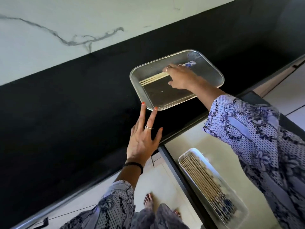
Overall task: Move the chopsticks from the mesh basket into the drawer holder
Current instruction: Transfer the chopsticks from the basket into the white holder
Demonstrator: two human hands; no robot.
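Your right hand (181,77) curls over the chopsticks (153,78) in the basket (212,70); close fully before lifting. Your left hand (143,136) (fingers straight, holding nothing) steadies the rim at its fingertips. The holder (189,152) waits below.

- chopsticks (152,78): mid-lengths hidden under the right hand (181,78); count unclear
- drawer holder (186,156): near end motion-blurred; stored sticks there indistinct
- right hand's fingers (166,69): grip on the sticks partly concealed
- drawer: cut off at the lower edge
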